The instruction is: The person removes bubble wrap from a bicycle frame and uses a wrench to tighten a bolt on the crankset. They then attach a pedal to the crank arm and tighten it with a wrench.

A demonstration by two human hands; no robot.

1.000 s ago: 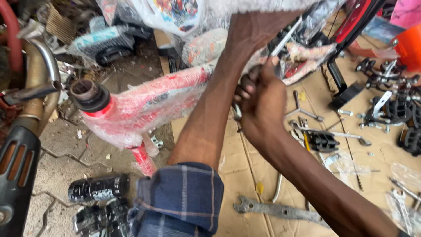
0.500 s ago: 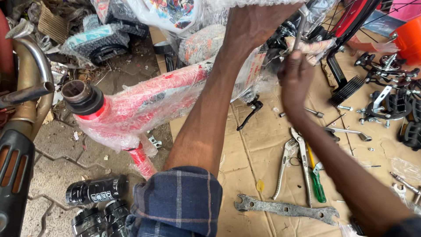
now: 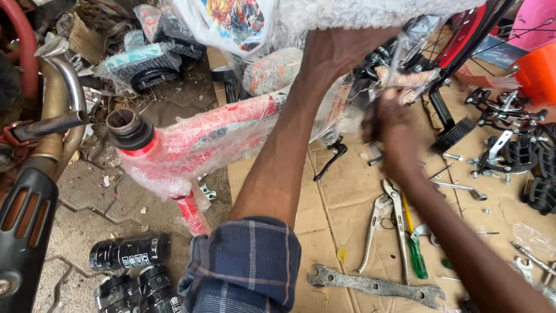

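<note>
Head-camera view: a person works on a red bicycle frame [image 3: 214,136] wrapped in clear plastic, raised above flattened cardboard [image 3: 347,203]. Left hand [image 3: 339,55] closes over the wrapped upper frame, steadying it; right hand [image 3: 394,136] is blurred near the torn plastic at the rear, its grip impossible to tell. Most wrapping remains on. Pliers [image 3: 385,223], a green-handled screwdriver [image 3: 414,249] and a flat spanner [image 3: 376,285] crowd the cardboard below; black bottles [image 3: 127,252] line the left edge.

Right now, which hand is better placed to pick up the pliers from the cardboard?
Right. The right hand hangs just above the pliers and looks free, though blurred. The left hand is higher up, gripping the wrapped bicycle frame.
</note>
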